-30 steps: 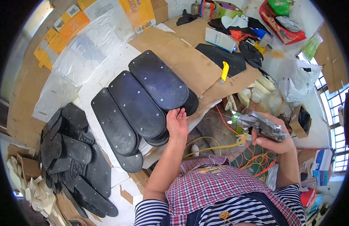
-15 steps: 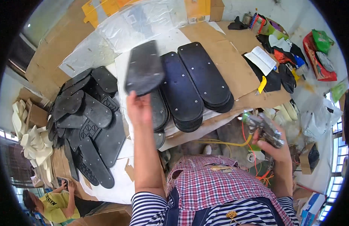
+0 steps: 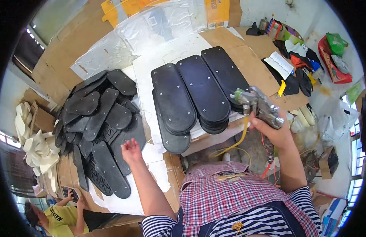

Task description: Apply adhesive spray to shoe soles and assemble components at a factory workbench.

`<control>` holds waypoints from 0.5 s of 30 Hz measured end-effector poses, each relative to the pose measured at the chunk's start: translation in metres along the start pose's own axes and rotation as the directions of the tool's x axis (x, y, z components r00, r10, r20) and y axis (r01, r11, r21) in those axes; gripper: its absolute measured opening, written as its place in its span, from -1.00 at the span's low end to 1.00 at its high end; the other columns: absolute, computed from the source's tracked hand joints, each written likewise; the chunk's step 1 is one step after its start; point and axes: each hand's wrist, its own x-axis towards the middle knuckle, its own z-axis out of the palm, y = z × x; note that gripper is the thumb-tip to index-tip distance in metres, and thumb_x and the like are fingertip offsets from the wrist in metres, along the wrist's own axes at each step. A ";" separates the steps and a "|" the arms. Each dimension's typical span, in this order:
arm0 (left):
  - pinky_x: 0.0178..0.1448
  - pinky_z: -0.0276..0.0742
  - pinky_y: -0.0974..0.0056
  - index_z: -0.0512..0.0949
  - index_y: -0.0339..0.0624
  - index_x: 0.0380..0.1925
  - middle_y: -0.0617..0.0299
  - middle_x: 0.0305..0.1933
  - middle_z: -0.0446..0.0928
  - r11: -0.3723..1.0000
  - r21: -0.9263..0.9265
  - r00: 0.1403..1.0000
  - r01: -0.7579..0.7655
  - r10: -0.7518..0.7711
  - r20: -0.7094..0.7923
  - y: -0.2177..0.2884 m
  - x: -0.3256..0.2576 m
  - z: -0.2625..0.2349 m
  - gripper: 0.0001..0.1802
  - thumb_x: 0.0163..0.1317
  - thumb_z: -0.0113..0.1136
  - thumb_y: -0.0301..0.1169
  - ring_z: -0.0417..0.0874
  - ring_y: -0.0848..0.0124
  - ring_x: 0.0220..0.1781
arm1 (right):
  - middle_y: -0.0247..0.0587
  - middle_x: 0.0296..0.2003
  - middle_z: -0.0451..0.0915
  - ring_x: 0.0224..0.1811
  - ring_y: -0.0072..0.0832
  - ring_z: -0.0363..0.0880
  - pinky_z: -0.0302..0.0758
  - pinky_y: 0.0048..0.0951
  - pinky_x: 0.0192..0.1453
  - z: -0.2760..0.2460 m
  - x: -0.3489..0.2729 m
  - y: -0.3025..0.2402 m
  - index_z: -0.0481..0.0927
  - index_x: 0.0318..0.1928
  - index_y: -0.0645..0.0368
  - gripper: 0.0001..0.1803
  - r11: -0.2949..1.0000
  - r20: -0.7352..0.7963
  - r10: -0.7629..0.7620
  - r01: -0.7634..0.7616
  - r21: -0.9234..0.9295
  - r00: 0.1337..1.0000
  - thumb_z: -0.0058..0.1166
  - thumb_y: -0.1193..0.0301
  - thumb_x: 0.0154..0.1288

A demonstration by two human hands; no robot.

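My left hand (image 3: 131,152) is open and holds nothing. It is at the right edge of a loose heap of black studded plates (image 3: 108,112), over a larger plate. My right hand (image 3: 274,127) is wrapped round a metal spray gun (image 3: 263,107) with a green part near its tip and a yellow hose (image 3: 241,136). The gun points left, by the front end of the right stack of plates (image 3: 222,75). Left of it is the middle stack (image 3: 202,93), then the left stack (image 3: 173,98), whose lower plate sticks out toward me, askew.
White curved pieces (image 3: 43,148) and a person in a yellow shirt (image 3: 62,219) are at far left. An open notebook (image 3: 278,65) and a yellow-handled tool (image 3: 281,87) lie on the right of the cardboard-covered table (image 3: 262,75). Hoses hang below the gun.
The black plate my left hand held lies on the left stack. That hand has let go and moved down and left to the heap. The spray gun has moved up and left.
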 end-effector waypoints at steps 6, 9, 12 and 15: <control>-0.23 0.47 0.15 0.32 -0.08 -0.54 0.24 -0.53 0.43 0.989 0.120 0.994 0.084 -0.074 -0.084 -0.024 -0.003 -0.024 -0.68 0.36 -0.11 -0.17 0.52 0.23 -0.39 | -0.36 -0.33 0.52 -0.30 -0.67 0.46 0.45 -0.57 -0.19 0.015 -0.027 -0.022 0.31 0.20 0.26 -0.37 0.998 0.127 0.057 -0.052 -0.042 0.990 0.17 0.56 0.06; -0.27 0.47 0.16 0.29 -0.07 -0.60 0.26 -0.60 0.37 0.978 0.163 0.992 0.127 -0.121 -0.046 -0.030 0.002 -0.021 -0.62 0.35 -0.10 -0.12 0.48 0.25 -0.47 | -0.36 -0.32 0.52 -0.30 -0.65 0.45 0.42 -0.57 -0.16 0.016 -0.045 -0.028 0.30 0.20 0.27 -0.38 0.994 0.152 0.090 -0.079 -0.079 0.984 0.13 0.58 0.07; -0.27 0.46 0.17 0.29 -0.07 -0.60 0.27 -0.63 0.35 0.967 0.222 0.992 0.125 -0.126 -0.010 -0.035 0.005 -0.016 -0.59 0.34 -0.09 -0.08 0.47 0.26 -0.49 | -0.36 -0.32 0.53 -0.30 -0.65 0.46 0.43 -0.56 -0.18 -0.001 -0.064 -0.030 0.32 0.18 0.25 -0.40 0.953 0.165 0.118 -0.065 -0.297 0.979 0.12 0.61 0.06; -0.27 0.46 0.19 0.30 -0.07 -0.60 0.26 -0.63 0.39 0.929 0.354 0.994 0.109 -0.112 -0.012 -0.044 0.004 -0.009 -0.56 0.34 -0.10 -0.03 0.48 0.27 -0.49 | -0.34 -0.32 0.54 -0.30 -0.66 0.46 0.44 -0.56 -0.17 -0.007 -0.079 -0.037 0.33 0.17 0.25 -0.39 0.949 0.281 0.218 -0.136 -0.283 0.935 0.13 0.64 0.04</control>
